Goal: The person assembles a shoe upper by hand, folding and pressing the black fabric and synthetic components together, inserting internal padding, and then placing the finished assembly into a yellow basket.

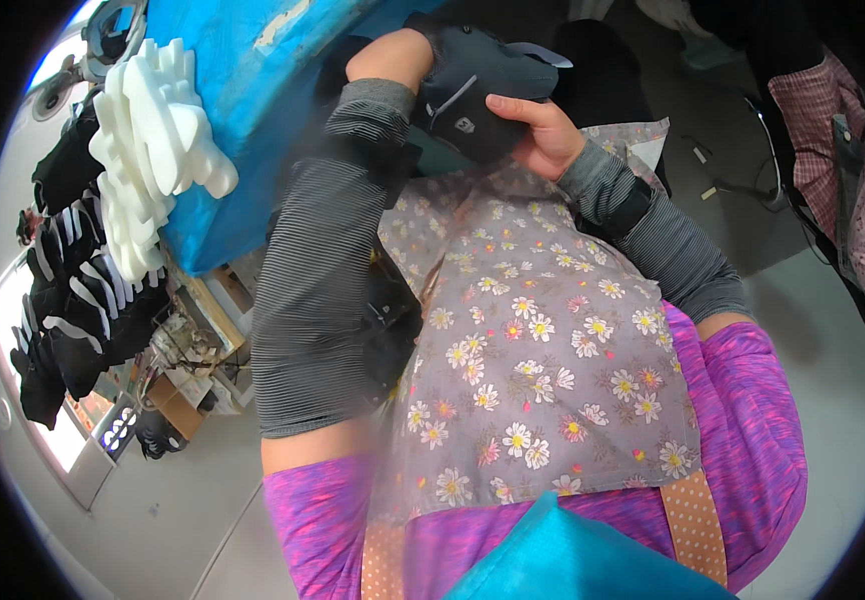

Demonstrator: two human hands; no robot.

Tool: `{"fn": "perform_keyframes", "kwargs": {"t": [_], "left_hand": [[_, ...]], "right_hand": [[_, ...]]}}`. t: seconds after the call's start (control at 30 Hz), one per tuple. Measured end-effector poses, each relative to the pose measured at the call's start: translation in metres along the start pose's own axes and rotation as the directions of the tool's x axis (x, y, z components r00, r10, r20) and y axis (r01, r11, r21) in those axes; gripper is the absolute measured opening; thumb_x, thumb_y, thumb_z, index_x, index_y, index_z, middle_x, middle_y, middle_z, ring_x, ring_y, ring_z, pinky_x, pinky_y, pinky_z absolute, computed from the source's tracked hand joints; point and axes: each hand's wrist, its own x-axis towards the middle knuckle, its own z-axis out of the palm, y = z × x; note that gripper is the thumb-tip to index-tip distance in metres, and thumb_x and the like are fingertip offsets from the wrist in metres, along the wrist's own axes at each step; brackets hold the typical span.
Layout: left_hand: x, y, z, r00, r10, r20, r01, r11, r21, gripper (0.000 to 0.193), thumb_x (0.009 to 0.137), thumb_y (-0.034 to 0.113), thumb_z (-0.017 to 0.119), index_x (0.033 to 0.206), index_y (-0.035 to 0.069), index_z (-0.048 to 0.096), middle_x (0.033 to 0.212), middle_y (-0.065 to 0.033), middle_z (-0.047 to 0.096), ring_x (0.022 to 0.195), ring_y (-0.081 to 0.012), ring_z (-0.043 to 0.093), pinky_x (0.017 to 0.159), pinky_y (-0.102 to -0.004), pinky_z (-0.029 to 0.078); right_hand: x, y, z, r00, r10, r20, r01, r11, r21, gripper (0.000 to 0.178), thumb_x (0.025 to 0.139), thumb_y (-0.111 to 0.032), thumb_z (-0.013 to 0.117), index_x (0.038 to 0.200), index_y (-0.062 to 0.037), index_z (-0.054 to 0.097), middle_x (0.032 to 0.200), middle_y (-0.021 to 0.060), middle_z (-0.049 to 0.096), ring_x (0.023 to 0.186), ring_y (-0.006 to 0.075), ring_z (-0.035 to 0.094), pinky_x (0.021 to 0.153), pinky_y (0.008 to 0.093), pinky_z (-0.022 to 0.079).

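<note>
Both my hands are at a dark grey shoe upper at the top middle, above my lap. It has a pale stripe, a small light emblem and a light flap at its far right end. My right hand grips its near right side, thumb laid over the top and the other fingers underneath, mostly hidden. At the upper's left end is my left hand, bent at the wrist; its fingers disappear behind or into the dark material, so their pose is hidden. Grey striped sleeve covers wrap both forearms.
A blue-covered surface lies at the upper left, with a stack of white foam shapes beside it. Farther left, several black uppers with pale strips are bunched together. A cardboard box stands below. Another person's checked sleeve shows at right.
</note>
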Motion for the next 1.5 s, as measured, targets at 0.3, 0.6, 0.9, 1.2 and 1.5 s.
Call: {"fn": "perform_keyframes", "kwargs": {"t": [0.3, 0.6, 0.9, 1.2, 1.5], "left_hand": [[-0.028, 0.059, -0.078, 0.893, -0.312, -0.325, 0.302, 0.950, -0.082, 0.042, 0.095, 0.036, 0.047, 0.076, 0.007, 0.070, 0.073, -0.0181, 0.068, 0.070, -0.0382, 0.067, 0.062, -0.0469, 0.053], [-0.014, 0.050, -0.050, 0.962, -0.243, -0.122, 0.232, 0.968, -0.100, 0.041, 0.095, 0.031, 0.049, 0.078, 0.000, 0.069, 0.082, -0.0243, 0.067, 0.081, -0.0411, 0.066, 0.073, -0.0485, 0.053], [0.003, 0.036, -0.029, 0.983, 0.069, 0.170, -0.089, 0.990, 0.110, 0.016, 0.083, 0.006, 0.064, 0.097, 0.009, 0.071, 0.099, -0.0125, 0.071, 0.099, -0.0294, 0.067, 0.080, -0.0380, 0.055], [-0.018, 0.045, -0.043, 0.988, -0.126, -0.089, 0.121, 0.991, -0.063, 0.027, 0.092, 0.025, 0.056, 0.091, 0.003, 0.072, 0.090, -0.0212, 0.069, 0.088, -0.0391, 0.066, 0.078, -0.0443, 0.054], [-0.018, 0.055, -0.051, 0.938, -0.326, -0.122, 0.303, 0.937, -0.173, 0.037, 0.094, 0.032, 0.052, 0.084, 0.001, 0.071, 0.083, -0.0220, 0.069, 0.083, -0.0392, 0.067, 0.074, -0.0462, 0.054]], "right_hand": [[-0.009, -0.013, -0.003, 0.999, 0.000, 0.043, 0.000, 1.000, 0.014, 0.038, 0.088, -0.008, 0.067, 0.125, -0.0015, 0.058, 0.119, 0.0110, 0.064, 0.109, 0.0245, 0.062, 0.098, 0.0392, 0.050], [-0.002, -0.014, -0.025, 0.999, 0.036, -0.022, -0.036, 0.999, -0.027, 0.038, 0.087, -0.007, 0.068, 0.124, -0.0014, 0.059, 0.118, 0.0117, 0.065, 0.107, 0.0246, 0.063, 0.099, 0.0391, 0.050], [-0.001, -0.015, -0.033, 0.997, 0.071, 0.010, -0.070, 0.995, -0.071, 0.045, 0.089, -0.008, 0.065, 0.132, -0.0007, 0.052, 0.126, 0.0133, 0.060, 0.116, 0.0260, 0.059, 0.103, 0.0418, 0.046], [-0.004, -0.011, -0.028, 0.989, 0.144, 0.031, -0.144, 0.989, 0.015, 0.032, 0.091, -0.011, 0.064, 0.120, 0.0004, 0.062, 0.115, 0.0127, 0.066, 0.106, 0.0238, 0.064, 0.099, 0.0387, 0.049], [-0.003, -0.011, -0.034, 0.995, 0.094, 0.017, -0.093, 0.992, -0.084, 0.034, 0.090, -0.013, 0.067, 0.120, 0.0006, 0.063, 0.115, 0.0125, 0.066, 0.107, 0.0239, 0.063, 0.099, 0.0380, 0.048]]}}
